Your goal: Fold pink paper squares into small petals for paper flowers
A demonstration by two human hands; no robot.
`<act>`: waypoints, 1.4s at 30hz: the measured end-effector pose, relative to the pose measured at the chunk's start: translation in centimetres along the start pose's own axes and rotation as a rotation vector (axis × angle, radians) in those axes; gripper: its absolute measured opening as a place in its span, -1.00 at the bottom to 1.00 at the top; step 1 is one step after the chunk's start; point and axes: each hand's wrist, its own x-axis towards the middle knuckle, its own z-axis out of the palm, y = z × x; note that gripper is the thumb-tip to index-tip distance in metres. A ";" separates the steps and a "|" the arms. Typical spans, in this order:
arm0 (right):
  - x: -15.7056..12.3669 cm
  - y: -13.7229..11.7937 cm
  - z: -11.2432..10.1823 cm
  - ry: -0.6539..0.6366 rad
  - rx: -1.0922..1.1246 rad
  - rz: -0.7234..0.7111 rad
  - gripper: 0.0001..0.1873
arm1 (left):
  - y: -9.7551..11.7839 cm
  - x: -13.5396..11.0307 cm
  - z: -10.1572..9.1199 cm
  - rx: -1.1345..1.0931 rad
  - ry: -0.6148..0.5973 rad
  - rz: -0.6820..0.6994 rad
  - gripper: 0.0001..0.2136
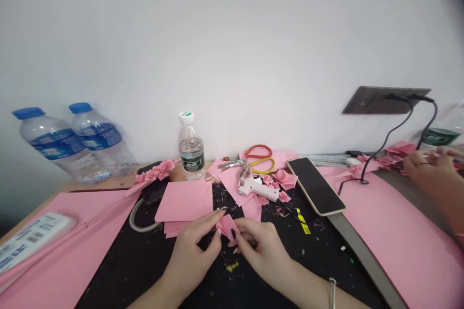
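Between my two hands is a small folded piece of pink paper (227,226), held over the black mat (203,275). My left hand (195,246) pinches its left side between thumb and fingers. On the right side, my right hand (261,246) grips it with thumb and fingertips, which partly cover the folds. A stack of square pink paper sheets (184,201) lies just beyond my left hand. Past my right hand rests a pale pink glue gun (258,188), with several folded pink paper flowers (285,179) around it.
Scissors (253,159) with red and yellow handles lie by the wall. A phone (317,186) is at right, a water bottle (192,149) behind the stack, and two larger bottles (97,137) at left. Another person's hand (431,169) works at far right, near cords from a wall socket (384,100).
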 end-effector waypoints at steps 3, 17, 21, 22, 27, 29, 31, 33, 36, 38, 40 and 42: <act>-0.1 0.1 0.2 0.000 -0.007 -0.010 -0.77 | -0.1 0.0 0.1 -0.013 0.022 -0.019 -0.67; -0.3 -0.2 0.3 -0.015 -0.071 -0.066 -0.71 | -0.1 -0.2 0.2 0.039 0.059 -0.016 -0.62; -0.3 -0.3 0.2 -0.015 -0.098 -0.069 -0.71 | 0.1 -0.2 0.2 -0.057 0.049 -0.054 -0.66; -0.3 -0.3 0.1 -0.017 -0.103 -0.073 -0.71 | 0.2 -0.1 0.2 -0.085 0.036 -0.072 -0.67; -0.2 -0.5 0.1 -0.032 -0.130 -0.088 -0.72 | 0.3 0.3 0.1 -0.134 -0.022 -0.114 -0.68; -0.2 -0.5 0.1 -0.036 -0.136 -0.084 -0.74 | 0.2 0.3 0.1 -0.128 -0.015 -0.101 -0.66; -0.3 -0.4 0.1 -0.035 -0.131 -0.084 -0.75 | 0.0 0.3 0.2 -0.124 -0.010 -0.091 -0.66; -0.3 -0.3 0.2 -0.030 -0.116 -0.085 -0.74 | -0.2 0.3 0.3 -0.121 -0.009 -0.087 -0.66; -0.4 -0.2 0.2 -0.021 -0.091 -0.083 -0.71 | -0.6 0.3 0.5 -0.121 0.004 -0.085 -0.66; -0.4 -0.1 0.2 -0.012 -0.073 -0.072 -0.71 | -0.6 0.3 0.6 -0.130 0.011 -0.082 -0.66; -0.2 0.1 0.3 0.000 -0.037 -0.036 -0.72 | -0.5 0.3 0.5 -0.164 -0.007 -0.084 -0.67; -0.1 0.4 0.2 0.021 0.012 0.017 -0.72 | -0.1 0.3 0.2 -0.233 -0.050 -0.097 -0.68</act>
